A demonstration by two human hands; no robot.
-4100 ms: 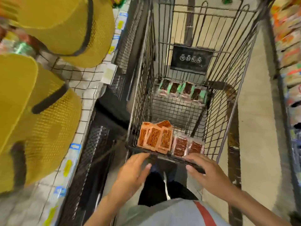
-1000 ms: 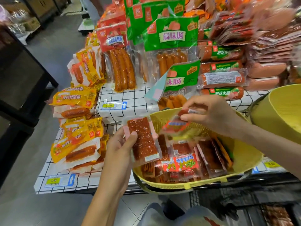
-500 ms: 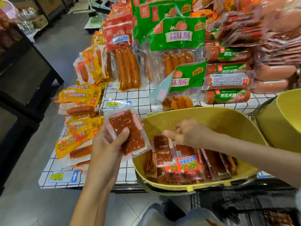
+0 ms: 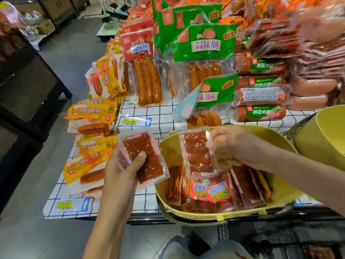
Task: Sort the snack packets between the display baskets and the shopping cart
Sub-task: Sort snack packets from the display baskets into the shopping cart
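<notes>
Left hand (image 4: 121, 165): red packet (image 4: 143, 157) gripped.
Right hand (image 4: 233, 144): second packet (image 4: 197, 152) pinched over yellow basket (image 4: 205, 214).
Writing: green bag (image 4: 207, 45) marked "蒜味肠"; price tag (image 4: 137, 121) read as "11.80".

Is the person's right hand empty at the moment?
No, the right hand pinches a clear snack packet by its upper edge above the yellow basket.

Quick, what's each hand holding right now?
Left hand: grips a clear flat packet of red-brown snack.
Right hand: pinches another clear red-brown packet above the yellow plastic basket.
</notes>
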